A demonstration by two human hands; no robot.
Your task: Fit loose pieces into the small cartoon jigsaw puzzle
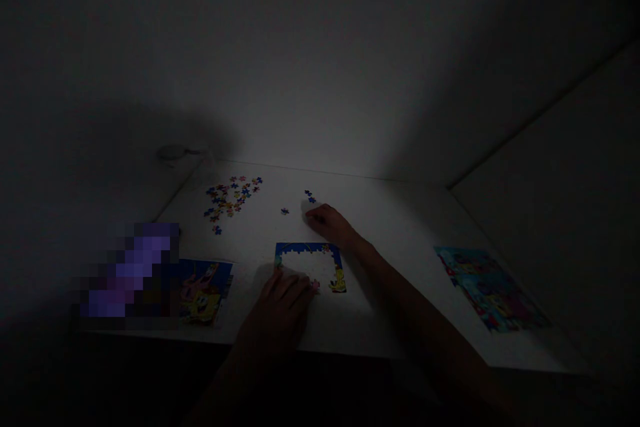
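A partly joined jigsaw puzzle (300,247) lies on the white table, its blue top edge and part of both sides forming a frame around a bare middle. My left hand (286,297) rests flat over its lower left corner, fingers stretched forward. Near those fingertips sits a pink puzzle piece (315,285). Beyond the puzzle, my right hand (327,219) is closed with its fingers curled together; whether a piece is in them is too dark to see. Just past its fingertips lie a few blue loose pieces (309,196), and a single piece (285,211) is to their left.
A pile of loose puzzle pieces (227,200) spreads over the back left. A cartoon picture sheet (205,293) lies at the left, beside a blurred-out purple patch (133,270). Another colourful picture (490,287) is at the right. Walls border the table behind and at the right.
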